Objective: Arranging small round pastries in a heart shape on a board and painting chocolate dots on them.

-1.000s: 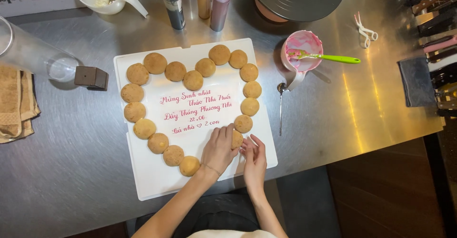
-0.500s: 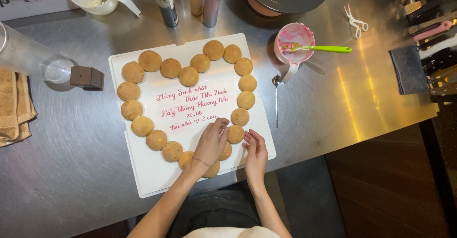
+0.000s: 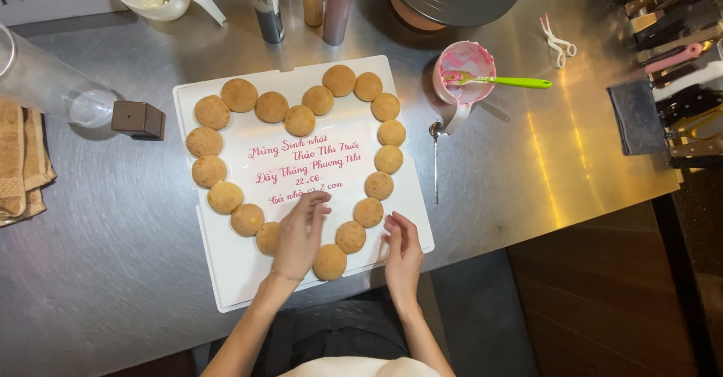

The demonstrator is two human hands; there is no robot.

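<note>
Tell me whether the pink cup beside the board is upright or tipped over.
Upright. The pink cup stands on the steel table with its open mouth facing up, and a green utensil rests across its rim.

Golden round puffs (image 3: 329,262) forming a heart, flat on white square board (image 3: 226,271), pink lettering inside

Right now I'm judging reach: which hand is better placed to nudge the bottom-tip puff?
Probably the left hand: it lies over the heart's lower puffs, beside the bottom puff. The right hand rests at the board's edge.
</note>
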